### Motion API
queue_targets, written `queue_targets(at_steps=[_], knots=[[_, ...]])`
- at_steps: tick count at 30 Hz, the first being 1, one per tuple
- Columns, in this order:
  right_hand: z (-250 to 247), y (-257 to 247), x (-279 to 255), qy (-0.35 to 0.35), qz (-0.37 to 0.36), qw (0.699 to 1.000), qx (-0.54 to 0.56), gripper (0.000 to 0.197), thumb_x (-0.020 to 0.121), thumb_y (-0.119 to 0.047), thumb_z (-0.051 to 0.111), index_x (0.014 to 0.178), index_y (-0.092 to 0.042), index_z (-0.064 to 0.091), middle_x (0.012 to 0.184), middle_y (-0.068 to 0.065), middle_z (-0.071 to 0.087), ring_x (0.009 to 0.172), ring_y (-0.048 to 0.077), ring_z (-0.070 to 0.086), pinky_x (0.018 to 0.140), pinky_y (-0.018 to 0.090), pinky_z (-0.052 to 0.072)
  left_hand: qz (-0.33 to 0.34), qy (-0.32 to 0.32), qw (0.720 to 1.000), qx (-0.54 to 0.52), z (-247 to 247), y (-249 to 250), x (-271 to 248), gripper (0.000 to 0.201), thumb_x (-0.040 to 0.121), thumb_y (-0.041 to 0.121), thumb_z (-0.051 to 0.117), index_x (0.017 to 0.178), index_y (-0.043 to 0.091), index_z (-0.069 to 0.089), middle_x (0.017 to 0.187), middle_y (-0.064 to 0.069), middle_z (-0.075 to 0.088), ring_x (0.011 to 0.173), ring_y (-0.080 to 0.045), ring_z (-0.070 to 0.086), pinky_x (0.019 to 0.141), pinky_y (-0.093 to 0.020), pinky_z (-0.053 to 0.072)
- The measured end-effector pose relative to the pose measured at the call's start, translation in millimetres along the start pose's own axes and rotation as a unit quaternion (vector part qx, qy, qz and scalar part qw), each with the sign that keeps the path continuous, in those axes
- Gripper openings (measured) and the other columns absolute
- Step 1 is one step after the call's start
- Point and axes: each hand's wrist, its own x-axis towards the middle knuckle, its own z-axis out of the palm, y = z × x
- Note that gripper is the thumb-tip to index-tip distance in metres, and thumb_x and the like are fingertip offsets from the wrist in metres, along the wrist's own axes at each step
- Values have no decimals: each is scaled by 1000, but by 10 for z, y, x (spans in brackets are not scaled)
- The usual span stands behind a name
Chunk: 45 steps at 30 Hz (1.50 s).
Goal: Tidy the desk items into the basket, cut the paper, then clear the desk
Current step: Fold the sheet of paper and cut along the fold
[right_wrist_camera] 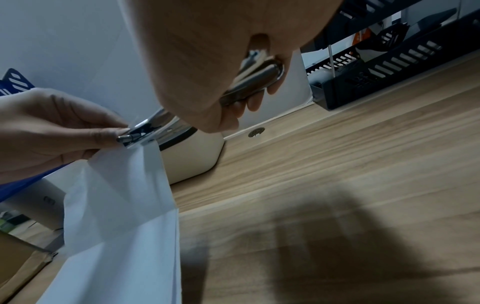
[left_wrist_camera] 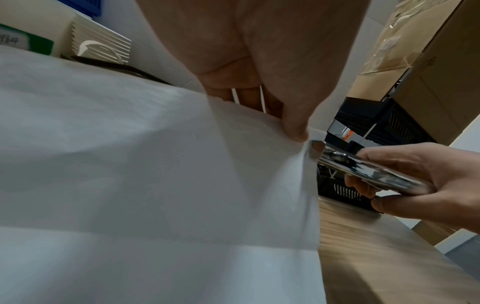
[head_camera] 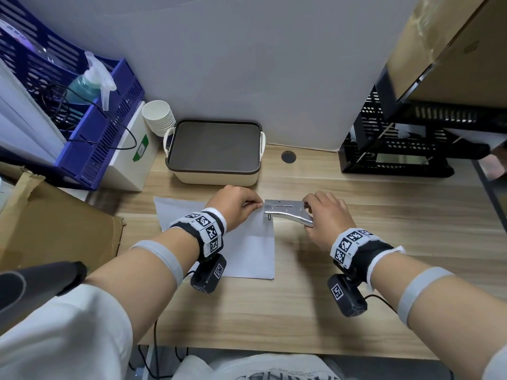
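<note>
A person is sitting at a wooden desk (head_camera: 315,311), both forearms reaching forward, each wrist wearing a band of black-and-white markers with a small camera beneath. The left hand (head_camera: 233,207) is pinching the far right corner of a white sheet of paper (head_camera: 247,253) between thumb and fingertips (left_wrist_camera: 296,131), lifting that corner off the desk while the near part of the sheet is lying flat on the wood. The right hand (head_camera: 326,215) is gripping the handle of a shiny metal punch-like tool (head_camera: 285,212), its fingers curled around the chrome lever; the tool's flat front end is meeting the raised paper corner right beside the left fingertips. From the right wrist view, the paper edge is hanging down from the tool's tip (right_wrist_camera: 137,133). Whether the paper is actually inside the tool's slot is not clear. Just beyond the hands, a cream basket (head_camera: 214,176) with a dark rim is standing on the desk against the white wall. To its left, a stack of white paper cups (head_camera: 159,116) is lying beside a white box and a blue slotted file rack (head_camera: 109,127) holding a spray bottle (head_camera: 90,80). A black mesh organiser (head_camera: 397,149) is sitting at the far right, and a cardboard box (head_camera: 55,229) is resting at the near left.
</note>
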Motion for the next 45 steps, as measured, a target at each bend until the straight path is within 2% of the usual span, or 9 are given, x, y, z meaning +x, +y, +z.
queue_targets(at_steps=[8,16,20,34,40,45], knots=[[-63,-1,35,-43,12,999,9,29,77,-24,60,106,-24,55,103,-6,57,104,22,50,87,36,36,-10,-8,1000,5,13,-12,17,20,92,41,58,96,32,75,93,11,76,89,-18,69,78,-37,56],[-88,-3,54,-71,19,997,15,25,78,-24,59,103,-23,56,96,-4,59,94,22,53,80,34,39,-12,-20,1000,15,15,-18,24,17,92,39,59,97,33,74,94,11,75,90,-19,68,78,-37,56],[-89,17,55,-79,22,996,20,27,78,-26,61,104,-23,56,95,-5,58,91,21,53,79,33,40,-18,-25,999,14,20,-24,27,20,90,43,56,97,36,73,96,13,75,91,-19,68,79,-37,56],[-87,-6,72,-92,24,995,17,26,78,-25,61,104,-22,57,97,-3,61,91,23,56,78,33,42,-15,-29,999,16,-21,33,50,16,92,37,61,96,31,76,94,10,76,90,-18,68,79,-36,55],[-104,-13,69,-100,30,994,11,26,78,-24,61,103,-22,57,96,-2,62,88,25,58,72,31,43,-22,-31,999,25,-19,30,47,17,91,40,61,97,34,75,95,12,75,92,-17,67,80,-36,55],[-144,-26,63,-113,46,993,5,18,77,-27,59,95,-26,56,83,-5,59,75,25,55,63,29,41,-23,-36,999,29,-23,44,42,17,92,40,61,98,34,75,95,11,75,91,-18,67,80,-36,55]])
